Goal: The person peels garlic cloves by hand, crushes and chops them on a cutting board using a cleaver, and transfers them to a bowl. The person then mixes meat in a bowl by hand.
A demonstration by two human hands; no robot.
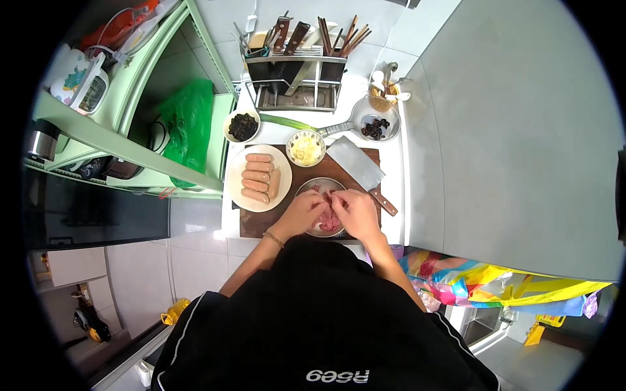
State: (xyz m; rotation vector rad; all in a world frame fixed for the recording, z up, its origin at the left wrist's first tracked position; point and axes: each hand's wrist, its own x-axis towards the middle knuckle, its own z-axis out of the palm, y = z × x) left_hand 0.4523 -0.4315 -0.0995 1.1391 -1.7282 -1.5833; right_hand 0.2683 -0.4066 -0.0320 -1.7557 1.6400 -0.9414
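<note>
My left hand (308,212) and my right hand (356,212) meet over a round metal bowl (299,193) of pink raw meat (330,223). The fingers of both hands are closed on the meat, pinching it near the bowl's middle. Under the bowl lies a dark wooden cutting board (254,225). A cleaver (355,162) with a wooden handle rests to the right of the bowl. On the left stands a white plate (237,176) of several sausages (259,167). Just beyond the meat is a small patterned bowl (289,154) of chopped pale yellow pieces (305,150).
Behind stand a white bowl (227,133) of black food, a green onion (287,122), and a handled pan (396,127) with dark pieces. A knife and chopstick rack (297,81) is at the back. Green shelving (127,146) flanks the left, a grey panel (515,137) the right.
</note>
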